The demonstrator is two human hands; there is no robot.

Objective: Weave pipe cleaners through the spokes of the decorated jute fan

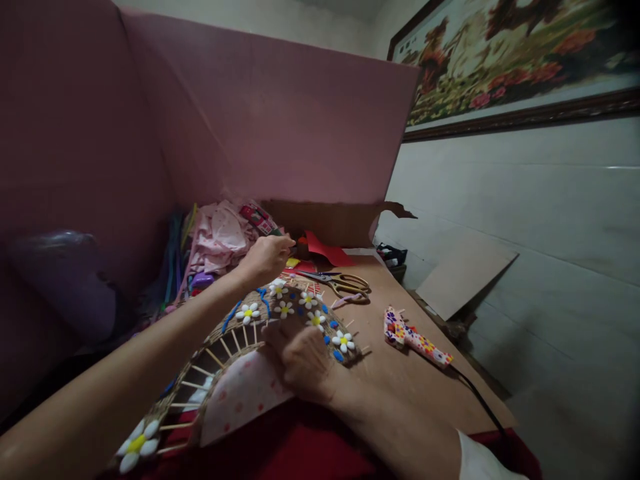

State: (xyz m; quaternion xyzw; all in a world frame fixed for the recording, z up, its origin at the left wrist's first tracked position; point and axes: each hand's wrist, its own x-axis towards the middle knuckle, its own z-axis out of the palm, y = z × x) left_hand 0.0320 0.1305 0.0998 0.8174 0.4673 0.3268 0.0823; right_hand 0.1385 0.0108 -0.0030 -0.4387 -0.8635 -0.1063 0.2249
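An arched craft piece of twine, thin sticks and polka-dot cloth lies across the near side, with white clay daisies and blue dots along its band. My right hand rests on the piece's inner edge, fingers bent; what they hold, if anything, is hidden. Beyond the band, my left hand is raised with its fingers pinched together near the red paper; anything between the fingertips is too small to make out. Scissors with gold handles lie just past the piece.
A flower-patterned glue gun with a black cord lies on the brown board at the right. Crumpled pink cloth and coloured strips pile up at the back left. Pink panels stand behind; a tiled wall is on the right.
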